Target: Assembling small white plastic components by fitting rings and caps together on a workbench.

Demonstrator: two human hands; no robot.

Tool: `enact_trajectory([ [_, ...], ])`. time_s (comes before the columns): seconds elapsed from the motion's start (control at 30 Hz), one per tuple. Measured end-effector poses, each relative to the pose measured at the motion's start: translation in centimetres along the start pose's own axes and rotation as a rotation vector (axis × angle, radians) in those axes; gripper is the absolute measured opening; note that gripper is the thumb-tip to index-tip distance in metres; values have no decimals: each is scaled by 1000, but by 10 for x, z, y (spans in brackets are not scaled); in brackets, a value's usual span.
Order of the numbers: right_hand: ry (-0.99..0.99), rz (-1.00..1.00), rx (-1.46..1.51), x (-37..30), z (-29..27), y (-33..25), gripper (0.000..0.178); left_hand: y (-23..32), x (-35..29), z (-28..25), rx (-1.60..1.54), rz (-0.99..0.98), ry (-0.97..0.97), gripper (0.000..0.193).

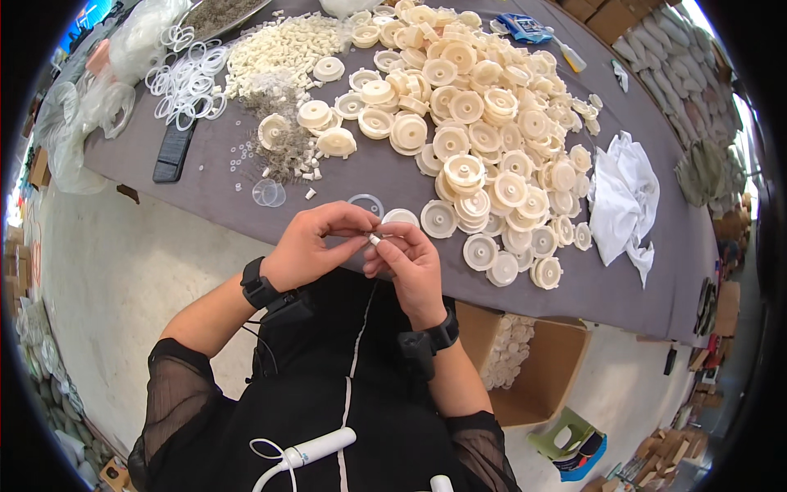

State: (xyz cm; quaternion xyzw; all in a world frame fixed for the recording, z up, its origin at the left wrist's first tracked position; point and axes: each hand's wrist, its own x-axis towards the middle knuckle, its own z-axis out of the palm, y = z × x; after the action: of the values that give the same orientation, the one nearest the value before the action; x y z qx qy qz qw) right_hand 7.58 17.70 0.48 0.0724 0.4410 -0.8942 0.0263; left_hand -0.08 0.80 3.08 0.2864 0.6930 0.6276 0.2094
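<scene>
My left hand (pixel 313 244) and my right hand (pixel 407 264) meet at the near edge of the grey table (pixel 361 168). Between their fingertips they pinch one small white cylindrical piece (pixel 374 239). A cream round plastic disc (pixel 400 218) lies on the table just behind my right fingers, and a clear thin ring (pixel 366 202) lies beside it. A big heap of cream discs with raised hubs (pixel 479 123) spreads over the table beyond my hands.
White thin rings (pixel 187 78), a pile of small white pegs (pixel 283 45), tiny metal springs (pixel 277 131), a black flat bar (pixel 174 152), a white cloth (pixel 625 197), clear bags (pixel 90 107). An open cardboard box (pixel 533 365) with discs stands on the floor at my right.
</scene>
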Motion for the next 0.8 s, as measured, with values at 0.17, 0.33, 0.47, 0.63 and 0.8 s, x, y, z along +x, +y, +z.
enact_trajectory([
  [0.17,14,47,-7,1,1,1,23,12,0,9,-96,-46,28,43],
  [0.33,101,-170,-219,-3,0,8,20,-1,17,-1,-70,-21,-48,50],
  [0.47,63,-208,-137,-3,-11,1,19,-5,56,-25,1054,387,306,49],
  [0.63,66,-192,30,-1,-11,-1,23,-22,68,-53,1272,280,285,41],
  [0.8,10,-239,-54,0,-8,-2,25,3,50,-17,513,115,364,24],
])
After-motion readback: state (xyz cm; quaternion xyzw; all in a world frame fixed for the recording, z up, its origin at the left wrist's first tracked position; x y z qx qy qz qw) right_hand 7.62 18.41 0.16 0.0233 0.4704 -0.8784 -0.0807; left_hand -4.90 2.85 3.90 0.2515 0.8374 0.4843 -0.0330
